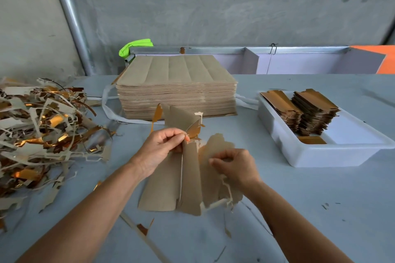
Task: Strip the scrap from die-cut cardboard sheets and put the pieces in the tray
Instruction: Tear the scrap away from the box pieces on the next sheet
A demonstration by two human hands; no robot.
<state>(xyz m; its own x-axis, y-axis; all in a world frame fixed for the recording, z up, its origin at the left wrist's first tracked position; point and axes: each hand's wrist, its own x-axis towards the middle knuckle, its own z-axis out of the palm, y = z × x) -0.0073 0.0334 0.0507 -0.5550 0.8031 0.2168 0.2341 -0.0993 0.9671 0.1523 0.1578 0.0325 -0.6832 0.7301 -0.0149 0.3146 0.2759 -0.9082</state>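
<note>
A brown die-cut cardboard sheet (168,181) stands bent and partly torn apart on the table in front of me. My left hand (159,149) pinches its upper edge beside a gold-faced flap (194,129). My right hand (236,166) grips the sheet's right part, where thin scrap strips (226,196) hang loose. A tall stack of uncut-looking brown sheets (177,89) sits behind. The white tray (316,156) at the right holds two piles of stripped gold-and-brown pieces (312,111) and one loose piece.
A big heap of scrap strips (42,134), brown, white and gold, covers the table's left side. Small scraps (142,228) lie near the front edge. White strapping (109,109) loops beside the stack. A metal rail (235,49) and grey wall stand behind the table.
</note>
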